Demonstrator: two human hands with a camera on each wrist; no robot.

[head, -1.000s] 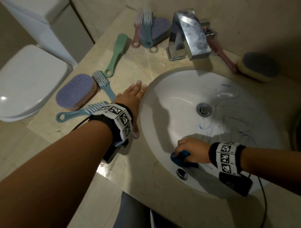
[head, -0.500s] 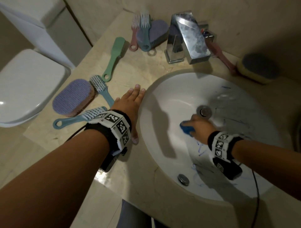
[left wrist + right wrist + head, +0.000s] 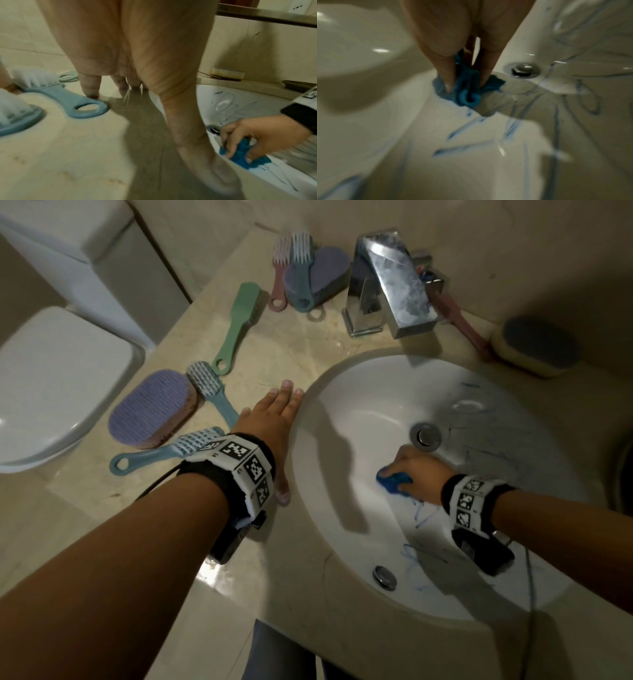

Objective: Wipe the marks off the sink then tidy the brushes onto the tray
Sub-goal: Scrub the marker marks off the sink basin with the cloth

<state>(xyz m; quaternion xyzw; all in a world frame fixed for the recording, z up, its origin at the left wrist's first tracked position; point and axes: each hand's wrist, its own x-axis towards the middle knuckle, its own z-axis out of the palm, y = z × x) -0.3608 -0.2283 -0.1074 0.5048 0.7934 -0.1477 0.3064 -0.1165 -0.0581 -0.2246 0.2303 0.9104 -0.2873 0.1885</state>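
The right hand [image 3: 416, 474] has its fingers [image 3: 448, 70] curled down onto a crumpled blue cloth [image 3: 394, 480], pinching its folds between thumb and fingertips and pressing it against the white bowl of the sink [image 3: 359, 419]. The cloth sits on the bowl's floor just beside the chrome drain [image 3: 425, 435], on the side nearer the person. Blue marks [image 3: 423, 513] streak the porcelain beneath the right wrist and run on toward the near rim, with fainter scribbles on the far side of the drain.

The left hand [image 3: 274, 419] lies flat on the beige counter [image 3: 308, 344] with fingers straight and close together, holding nothing; its fingertips point away from the person, along the sink's left rim, and the thumb lies at the rim's edge.

Just left of that hand, a blue brush [image 3: 212, 392] lies bristles up, its long axis slanting from the far left toward the hand, handle end nearest the knuckles. A second blue brush [image 3: 161, 455] lies by the wrist, looped handle pointing left. Between them rests a purple oval scrubber [image 3: 150, 409]. A green brush [image 3: 236, 326] lies farther back, loop end toward the person. By the chrome faucet [image 3: 390, 285], pink and teal brushes [image 3: 291, 275] lean over another purple scrubber.
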